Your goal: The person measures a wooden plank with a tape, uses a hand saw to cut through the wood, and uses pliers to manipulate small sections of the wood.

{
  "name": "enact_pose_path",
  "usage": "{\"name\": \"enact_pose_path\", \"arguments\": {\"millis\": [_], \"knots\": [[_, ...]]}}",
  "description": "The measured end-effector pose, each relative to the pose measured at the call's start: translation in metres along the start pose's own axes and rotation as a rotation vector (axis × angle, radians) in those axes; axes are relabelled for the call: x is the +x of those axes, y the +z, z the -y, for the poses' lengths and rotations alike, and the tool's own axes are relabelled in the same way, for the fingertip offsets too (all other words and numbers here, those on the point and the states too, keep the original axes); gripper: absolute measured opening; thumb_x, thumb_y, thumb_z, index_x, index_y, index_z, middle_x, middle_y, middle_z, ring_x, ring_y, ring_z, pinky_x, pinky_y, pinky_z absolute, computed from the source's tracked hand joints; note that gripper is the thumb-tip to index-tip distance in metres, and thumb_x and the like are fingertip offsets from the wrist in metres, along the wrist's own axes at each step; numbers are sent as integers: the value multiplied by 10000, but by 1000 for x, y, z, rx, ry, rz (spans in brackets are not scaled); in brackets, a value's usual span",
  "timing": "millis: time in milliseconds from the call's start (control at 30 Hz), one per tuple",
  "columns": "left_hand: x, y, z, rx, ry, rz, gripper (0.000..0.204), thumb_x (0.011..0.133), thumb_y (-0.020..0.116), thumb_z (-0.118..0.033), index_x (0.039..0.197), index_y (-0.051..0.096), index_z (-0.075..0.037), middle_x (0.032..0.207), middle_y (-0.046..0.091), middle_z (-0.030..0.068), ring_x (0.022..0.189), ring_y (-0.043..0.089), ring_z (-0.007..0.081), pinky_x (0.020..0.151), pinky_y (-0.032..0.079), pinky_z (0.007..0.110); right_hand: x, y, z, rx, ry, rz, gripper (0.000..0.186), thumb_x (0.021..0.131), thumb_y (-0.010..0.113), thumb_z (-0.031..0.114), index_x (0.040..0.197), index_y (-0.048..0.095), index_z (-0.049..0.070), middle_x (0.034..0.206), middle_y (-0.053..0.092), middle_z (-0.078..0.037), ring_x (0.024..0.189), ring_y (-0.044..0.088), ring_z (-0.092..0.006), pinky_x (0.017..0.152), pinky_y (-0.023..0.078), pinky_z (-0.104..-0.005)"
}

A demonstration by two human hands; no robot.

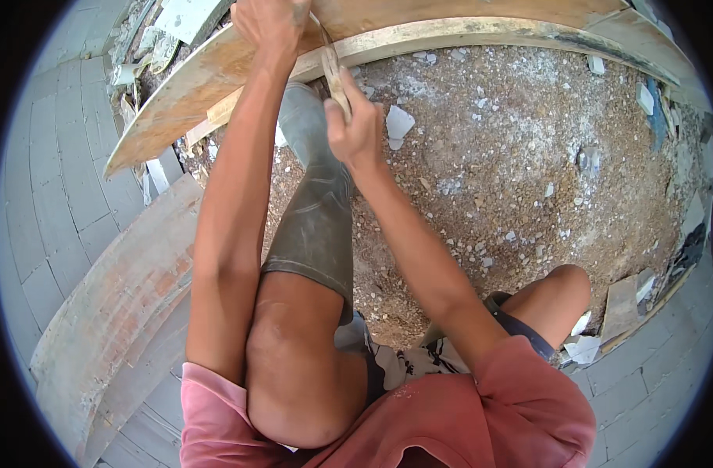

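Plywood in a long, brown-stained sheet spans the far side of the scene, with a pale, squared timber batten running along its near edge; the batten probably stiffens the sheet. Both look bowed, though the wide lens may account for some of that.

The right hand is closed around the near end of a slim, light-wood tool handle, the thumb lying along it, which suggests a grip meant for control. The handle points away across the batten towards the left hand; its far end cannot be made out.

The left hand is stretched out over the sheet with its fingers bent, cut by the upper edge, so whether it grips anything cannot be told. It may be there to steady the work.

A dull grey-green rubber boot stands between the arms, its toe close to the batten, perhaps for balance in the low crouch. Brown gravelly ground lies to the right, with a flat white fragment just beside the right hand. A curved, weathered grey panel rests near left on grey paving.
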State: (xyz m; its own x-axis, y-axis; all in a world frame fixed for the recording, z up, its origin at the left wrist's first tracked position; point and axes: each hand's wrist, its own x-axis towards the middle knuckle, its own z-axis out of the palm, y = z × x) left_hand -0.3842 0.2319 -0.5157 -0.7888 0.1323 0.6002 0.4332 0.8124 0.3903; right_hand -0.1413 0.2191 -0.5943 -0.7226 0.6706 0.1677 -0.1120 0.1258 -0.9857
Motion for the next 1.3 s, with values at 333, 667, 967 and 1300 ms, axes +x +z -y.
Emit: {"name": "enact_pose_path", "arguments": {"millis": [333,667,967,1300], "knots": [[6,6,11,-31,25,43,437,722,807,-287,910,498,-40,739,584,179,696,565,398,637,427,483,41,11,7,-103,162,168,468,875,529,113,1292,518,-99,983,644,-331,824,692,-419,707,543,-419],[6,-5,22,23,116,-13,451,725,813,-275,935,495,-33,743,589,190,698,572,416,632,425,494,23,10,43,-101,169,98,469,841,538,117,1243,539,-125,887,640,-334,803,683,-415,682,528,-423],[7,-6,25,55,51,40,431,753,791,-302,928,504,-33,760,600,202,710,587,411,644,442,486,35,24,48,-71,176,36,436,840,529,137,1184,572,-128,820,615,-344,811,659,-450,680,515,-457],[13,-11,33,98,34,76,578,690,816,-447,881,479,-18,668,603,112,643,608,339,696,466,442,49,25,93,-75,245,45,353,836,511,135,1099,611,-78,810,602,-354,815,595,-523,712,495,-524]]}}
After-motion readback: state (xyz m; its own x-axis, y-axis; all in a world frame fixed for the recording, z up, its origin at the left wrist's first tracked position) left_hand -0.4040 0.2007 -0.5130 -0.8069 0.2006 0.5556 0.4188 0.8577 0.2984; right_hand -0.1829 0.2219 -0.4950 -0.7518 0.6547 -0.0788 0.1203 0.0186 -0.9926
